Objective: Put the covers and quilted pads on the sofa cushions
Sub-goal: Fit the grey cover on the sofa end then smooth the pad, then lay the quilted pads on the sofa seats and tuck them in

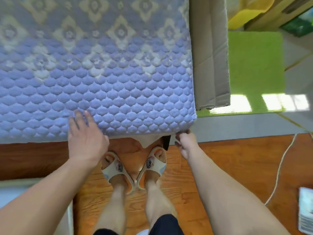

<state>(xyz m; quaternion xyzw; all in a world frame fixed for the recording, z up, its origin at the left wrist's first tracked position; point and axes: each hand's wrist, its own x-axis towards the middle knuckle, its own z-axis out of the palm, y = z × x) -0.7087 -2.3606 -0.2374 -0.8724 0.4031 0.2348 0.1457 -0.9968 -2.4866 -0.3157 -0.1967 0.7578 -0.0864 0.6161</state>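
A blue quilted pad with a scale-like stitch and pale diamond motifs covers a large sofa cushion that fills the upper left. My left hand lies flat on the pad's near edge, fingers spread. At the pad's near right corner, my right hand pinches the pad's edge with curled fingers. Just under that corner hangs a beige cover flap with a small black piece beside it.
Folded brown cardboard leans along the cushion's right side. A green mat lies beyond it. My sandalled feet stand on the wooden floor. A white cord runs across the floor at the right.
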